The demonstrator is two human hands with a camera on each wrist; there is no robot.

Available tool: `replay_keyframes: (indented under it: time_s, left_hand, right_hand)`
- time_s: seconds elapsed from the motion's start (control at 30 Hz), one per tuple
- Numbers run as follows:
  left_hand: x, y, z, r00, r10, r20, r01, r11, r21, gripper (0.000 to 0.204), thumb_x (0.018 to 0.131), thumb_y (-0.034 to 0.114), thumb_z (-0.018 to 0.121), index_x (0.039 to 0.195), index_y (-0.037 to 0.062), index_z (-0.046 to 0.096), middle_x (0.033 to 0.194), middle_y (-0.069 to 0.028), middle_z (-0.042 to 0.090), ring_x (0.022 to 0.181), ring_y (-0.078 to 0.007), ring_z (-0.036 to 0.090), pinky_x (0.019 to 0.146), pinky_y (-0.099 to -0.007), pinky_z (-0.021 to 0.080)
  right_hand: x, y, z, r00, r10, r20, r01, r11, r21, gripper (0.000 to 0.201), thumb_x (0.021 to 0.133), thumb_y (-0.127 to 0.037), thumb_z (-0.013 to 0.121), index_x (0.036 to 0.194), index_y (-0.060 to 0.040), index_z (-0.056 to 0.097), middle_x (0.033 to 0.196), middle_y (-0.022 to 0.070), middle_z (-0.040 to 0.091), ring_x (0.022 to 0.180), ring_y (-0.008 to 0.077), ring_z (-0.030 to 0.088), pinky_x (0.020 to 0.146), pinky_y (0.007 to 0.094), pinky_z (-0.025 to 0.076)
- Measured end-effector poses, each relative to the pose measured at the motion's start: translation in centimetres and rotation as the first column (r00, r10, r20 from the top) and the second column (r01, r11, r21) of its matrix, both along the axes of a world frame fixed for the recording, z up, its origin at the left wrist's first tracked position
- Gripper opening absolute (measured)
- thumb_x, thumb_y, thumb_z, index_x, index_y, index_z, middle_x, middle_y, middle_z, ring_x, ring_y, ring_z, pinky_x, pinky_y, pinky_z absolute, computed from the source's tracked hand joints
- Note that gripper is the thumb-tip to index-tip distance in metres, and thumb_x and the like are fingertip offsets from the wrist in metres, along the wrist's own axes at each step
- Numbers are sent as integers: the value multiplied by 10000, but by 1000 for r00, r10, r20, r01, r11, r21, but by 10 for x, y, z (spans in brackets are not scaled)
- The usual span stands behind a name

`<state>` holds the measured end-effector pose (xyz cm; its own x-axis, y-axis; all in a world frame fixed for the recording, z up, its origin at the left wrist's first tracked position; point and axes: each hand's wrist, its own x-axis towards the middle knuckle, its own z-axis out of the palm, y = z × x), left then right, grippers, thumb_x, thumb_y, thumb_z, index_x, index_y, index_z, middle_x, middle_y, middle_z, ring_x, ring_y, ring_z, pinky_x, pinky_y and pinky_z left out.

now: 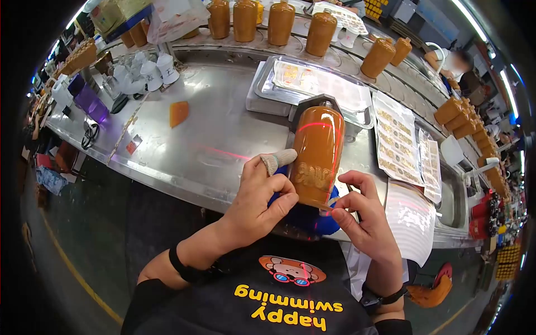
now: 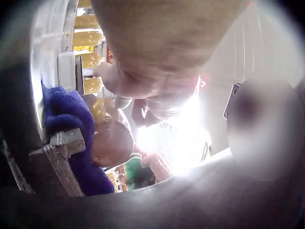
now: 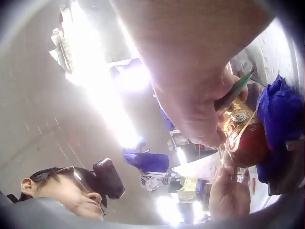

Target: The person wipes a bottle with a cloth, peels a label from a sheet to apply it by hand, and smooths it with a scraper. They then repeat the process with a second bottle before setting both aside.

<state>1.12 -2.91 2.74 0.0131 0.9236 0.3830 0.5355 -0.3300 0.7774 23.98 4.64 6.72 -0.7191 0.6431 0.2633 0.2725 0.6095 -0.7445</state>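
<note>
A glossy brown bottle (image 1: pixel 321 137) with a gold raised decoration near its base lies tilted on a stand with blue cloth (image 1: pixel 319 226), its base towards me. My left hand (image 1: pixel 262 198), a fabric cot on its index finger, holds the bottle's left side, thumb by the base. At the base's right edge, my right hand (image 1: pixel 363 215) pinches a thin pale strip (image 1: pixel 333 201) between thumb and finger. A slim pointed green tool (image 3: pixel 237 90) is tucked in the same hand; its kind is unclear. In the left wrist view, the bottle's round base (image 2: pixel 113 143) sits against the blue cloth.
Behind the bottle stands a metal tray (image 1: pixel 268 78) with decal sheets. More gold decal sheets (image 1: pixel 397 139) lie to the right. An orange scraper (image 1: pixel 178 114), a purple bottle (image 1: pixel 88 99) and white figurines are left. Brown bottles (image 1: pixel 281 23) line the conveyor at the back.
</note>
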Motion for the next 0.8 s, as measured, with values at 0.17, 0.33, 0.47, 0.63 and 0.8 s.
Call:
replay_keyframes:
  time_s: [0.17, 0.33, 0.47, 0.63, 0.8]
  left_hand:
    - [5, -2, -6, 996, 90, -6, -91, 995, -44, 152, 864, 206, 646, 882, 64, 595, 1306, -228, 480, 1211, -388, 363, 1056, -466, 253]
    - [4, 0, -12, 994, 100, 43, -97, 993, -67, 161, 851, 202, 663, 863, 63, 583, 1298, -226, 492, 1200, -377, 382, 1054, -459, 263]
    - [4, 0, -10, 994, 92, 59, -87, 993, -85, 169, 849, 209, 666, 863, 63, 582, 1297, -225, 497, 1203, -374, 383, 1056, -457, 262]
    - [5, 0, -12, 993, 101, 65, -96, 993, -74, 181, 853, 215, 668, 878, 60, 578, 1228, -195, 521, 1173, -355, 397, 1034, -441, 282]
    - [6, 5, -14, 985, 138, 108, -128, 987, -96, 282, 855, 239, 681, 1010, 53, 537, 1053, -129, 513, 1053, -307, 419, 950, -407, 338]
  right_hand:
    - [4, 4, -4, 1000, -6, 16, 6, 1000, -24, 90, 867, -94, 662, 872, -12, 626, 1187, 188, 485, 1121, 316, 499, 929, 368, 419]
    - [10, 5, -5, 999, -42, 21, 43, 996, -78, 101, 860, -93, 668, 854, -14, 606, 1169, 177, 490, 1107, 302, 497, 920, 364, 415]
    - [17, 7, 0, 999, -33, 30, 34, 999, -29, 124, 847, -105, 684, 843, -14, 600, 1171, 185, 493, 1094, 314, 509, 918, 373, 416]
    - [19, 5, 5, 998, -35, 47, 37, 999, -27, 121, 836, -97, 688, 834, -9, 606, 1161, 188, 508, 1072, 321, 527, 898, 384, 430]
    - [20, 7, 2, 999, -35, 38, 36, 999, -33, 123, 833, -94, 689, 831, -8, 601, 1141, 183, 513, 1059, 316, 531, 896, 376, 430]
